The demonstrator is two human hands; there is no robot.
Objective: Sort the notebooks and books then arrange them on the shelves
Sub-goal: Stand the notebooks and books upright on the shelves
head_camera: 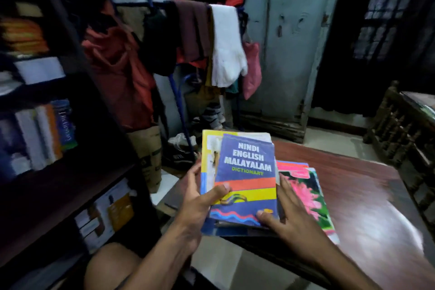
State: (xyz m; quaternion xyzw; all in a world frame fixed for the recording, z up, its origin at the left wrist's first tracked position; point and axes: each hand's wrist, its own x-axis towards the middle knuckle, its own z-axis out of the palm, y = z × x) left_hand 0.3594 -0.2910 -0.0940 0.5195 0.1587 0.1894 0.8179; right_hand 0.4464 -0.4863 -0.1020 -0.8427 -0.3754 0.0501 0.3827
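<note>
A small stack of books is held over the near left corner of a wooden table (367,190). On top lies a blue dictionary (247,172) with orange and yellow bands; a yellow-edged book (208,148) sticks out beneath it. My left hand (200,198) grips the stack's left side, thumb on the dictionary's cover. My right hand (287,214) grips the right side, thumb on the cover's lower corner. A floral-covered book (313,198) lies flat on the table just right of the stack. Dark shelves (70,186) stand at the left with upright books (47,134).
A clothes rack (188,37) loaded with garments stands beyond the table, with shoes and a paper bag (150,153) on the floor below. A pale cupboard (294,42) fills the back. A carved wooden bed frame (404,134) is at the right. My bare knee (113,266) is below.
</note>
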